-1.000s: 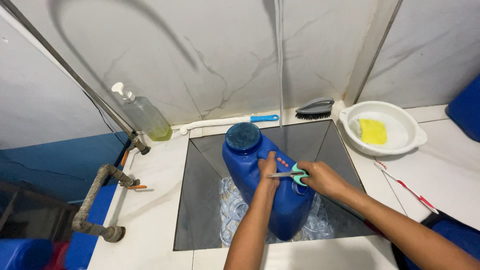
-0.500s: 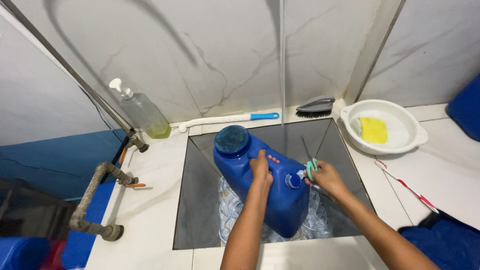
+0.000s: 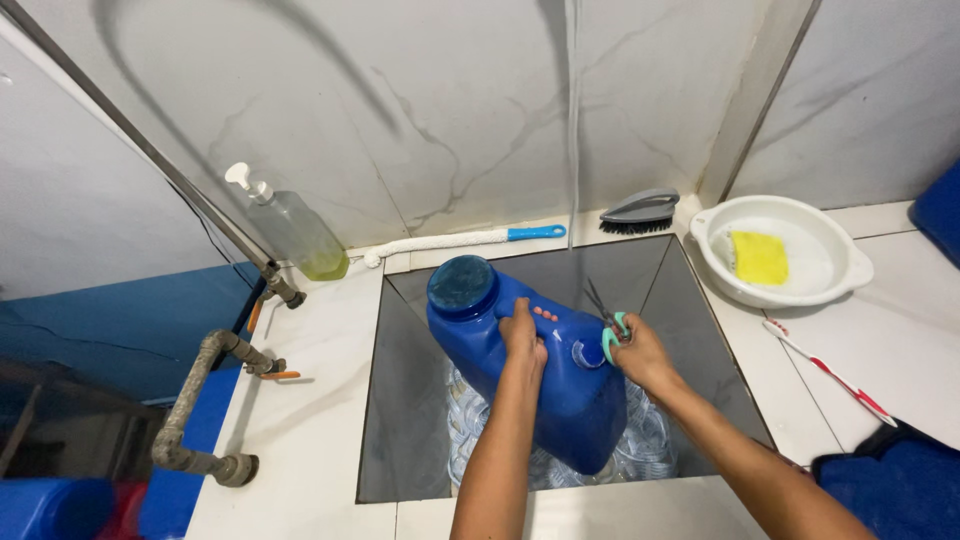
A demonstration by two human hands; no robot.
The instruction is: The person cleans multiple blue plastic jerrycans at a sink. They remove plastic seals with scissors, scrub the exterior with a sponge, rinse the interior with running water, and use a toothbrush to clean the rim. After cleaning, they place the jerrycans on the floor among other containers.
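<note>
Jerrycan (image 3: 560, 390): blue, tilted in the dark sink (image 3: 400, 400) set into the tabletop.
Left hand (image 3: 522, 335): forearm extended, fingers curled over the jerrycan's upper side.
Right hand (image 3: 640, 352): fingers closed around green-handled scissors (image 3: 605, 318), blades pointing away.

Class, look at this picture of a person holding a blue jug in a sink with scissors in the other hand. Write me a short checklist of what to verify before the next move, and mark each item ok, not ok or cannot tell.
1. Left hand grips the blue jug by its handle: ok.
2. Right hand holds the scissors by their green handles: ok.
3. Scissor blades point away from the left hand: ok; they angle up toward the back wall of the sink.
4. Scissor blades shut: cannot tell; too small to see.
5. Jug lid in place: ok; a round blue cap covers the mouth.
6. Jug rests steady: cannot tell; it leans over clear plastic bottles in the sink.
</note>
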